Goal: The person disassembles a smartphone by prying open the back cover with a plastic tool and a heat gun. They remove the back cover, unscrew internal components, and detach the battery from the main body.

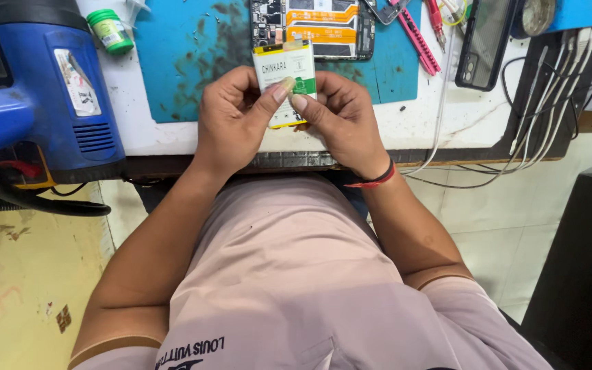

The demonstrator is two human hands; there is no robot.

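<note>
Both hands, left hand and right hand, pinch a flat white rectangular phone battery with green and yellow edging just above the near edge of the blue work mat, its lower part hidden behind the fingers.

A white workbench bears a blue mat and green-capped jar.

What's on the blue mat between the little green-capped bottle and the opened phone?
Only bare, stained blue mat lies between the bottle and the opened phone, in the head view.
</note>
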